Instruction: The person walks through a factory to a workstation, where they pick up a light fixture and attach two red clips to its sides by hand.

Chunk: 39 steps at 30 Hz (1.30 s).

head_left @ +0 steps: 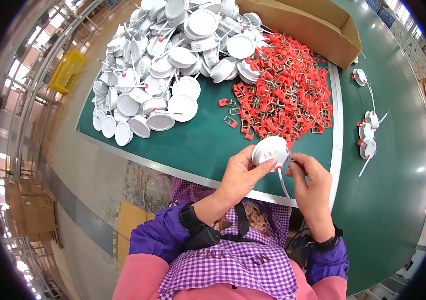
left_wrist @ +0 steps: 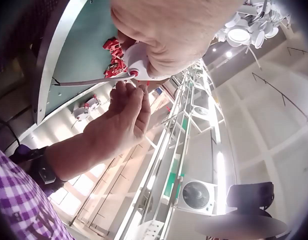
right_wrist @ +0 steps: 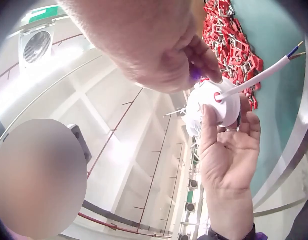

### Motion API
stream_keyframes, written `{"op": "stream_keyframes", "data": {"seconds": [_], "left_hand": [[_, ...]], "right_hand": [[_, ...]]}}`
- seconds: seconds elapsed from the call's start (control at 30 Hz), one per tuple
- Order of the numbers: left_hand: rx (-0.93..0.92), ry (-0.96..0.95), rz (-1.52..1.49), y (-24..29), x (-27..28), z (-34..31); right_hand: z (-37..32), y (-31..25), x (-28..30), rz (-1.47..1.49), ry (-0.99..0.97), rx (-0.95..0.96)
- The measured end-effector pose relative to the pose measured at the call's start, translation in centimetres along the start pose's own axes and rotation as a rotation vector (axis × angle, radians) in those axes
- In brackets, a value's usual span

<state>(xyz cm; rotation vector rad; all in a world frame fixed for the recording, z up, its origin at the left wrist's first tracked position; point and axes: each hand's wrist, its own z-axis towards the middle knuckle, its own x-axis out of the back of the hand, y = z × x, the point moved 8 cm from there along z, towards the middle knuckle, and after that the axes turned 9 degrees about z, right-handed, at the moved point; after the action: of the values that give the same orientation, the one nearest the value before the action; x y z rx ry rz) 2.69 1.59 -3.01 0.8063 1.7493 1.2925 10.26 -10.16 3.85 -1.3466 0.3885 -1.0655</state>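
My left hand (head_left: 240, 175) grips a round white downlight (head_left: 270, 151) over the front of the table, thumb across its back and fingers behind the rim. A white cable (head_left: 283, 184) hangs from a red grommet on that back; in the right wrist view its end shows bare blue and brown wires. At the edge of the downlight, my right hand (head_left: 313, 180) pinches a small red spring clip with its thumb and fingertips, which mostly hide it. In the left wrist view, the right hand (left_wrist: 116, 117) is right at the rim.
A big heap of white downlights (head_left: 183, 57) covers the back left of the green table (head_left: 198, 145). Red spring clips (head_left: 283, 90) are piled beside it, before a cardboard box (head_left: 313, 25). Several downlights with red clips (head_left: 368, 148) lie on the green surface at right.
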Motion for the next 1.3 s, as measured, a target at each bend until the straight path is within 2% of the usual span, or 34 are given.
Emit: {"op": "stream_keyframes", "data": {"seconds": [0.2,0.27,0.4,0.57,0.8,0.9,0.97,1.0,1.07,1.1,1.13,1.2,1.3], "left_hand": [[-0.061,-0.026,0.035,0.7,-0.5,-0.2],[-0.07,-0.042,0.054,0.8,-0.6,-0.2],[-0.08,-0.068,0.022,1.2,-1.0,-0.2],[-0.063,-0.047,-0.017,1.6,-1.2,-0.3],[-0.133,-0.078,0.106,1.4,-1.2,0.2],[-0.204,-0.078,0.167,2.2,-1.3,0.1],[-0.243,-0.067,0.2,2.9,-1.2,-0.2],[-0.215,-0.1,0.171,3.0,-1.3,-0.5],[-0.187,-0.127,0.142,2.9,-1.0,-1.2],[-0.129,-0.208,0.103,2.4,-1.3,-1.5],[-0.071,-0.288,0.062,1.9,-1.7,-2.0],[-0.055,-0.303,0.065,1.8,-1.8,-2.7],[-0.013,-0.354,0.094,1.5,-1.4,-3.3]], "right_hand": [[-0.1,-1.0,-0.1,-0.123,-0.003,0.137],[-0.3,-2.7,0.0,-0.292,0.056,0.31],[-0.7,-2.6,0.6,-0.313,0.144,0.298],[-0.4,-2.2,0.5,-0.135,0.03,0.162],[-0.1,-2.5,0.7,-0.083,0.071,0.174],[0.3,-2.2,1.2,-0.085,0.067,0.111],[0.5,-0.5,1.3,0.002,-0.01,-0.032],[0.6,-0.9,1.4,0.003,-0.012,-0.028],[0.1,-0.2,1.3,0.519,0.015,-0.251],[-0.1,0.1,1.5,0.519,0.013,-0.25],[-0.5,0.7,1.2,0.498,-0.083,-0.282],[-1.5,1.2,0.6,0.472,-0.212,-0.315],[-2.2,1.0,0.0,0.452,-0.245,-0.357]]}}
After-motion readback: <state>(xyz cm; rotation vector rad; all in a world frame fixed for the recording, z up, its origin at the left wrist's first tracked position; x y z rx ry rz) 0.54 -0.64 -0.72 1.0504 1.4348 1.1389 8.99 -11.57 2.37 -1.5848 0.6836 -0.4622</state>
